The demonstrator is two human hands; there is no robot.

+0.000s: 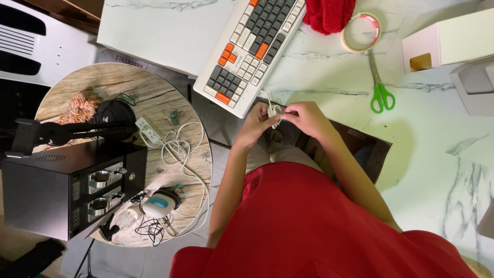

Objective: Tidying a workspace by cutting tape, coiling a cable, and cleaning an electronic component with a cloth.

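My left hand (256, 122) and my right hand (307, 116) meet just below the keyboard (252, 49), and together they pinch a thin white cable (275, 111) bunched between the fingertips. The cable's end runs up toward the keyboard's near edge. Both forearms come up from my red garment at the bottom of the view. What the cable ends in is hidden by my fingers.
On the marble table (437, 154) lie green-handled scissors (381, 87), a tape roll (361, 32), a red cloth (329, 14) and a white box (447, 44). At left, a round wooden table (128, 90) holds a black machine (67, 188), a white power strip (148, 129) and tangled cords.
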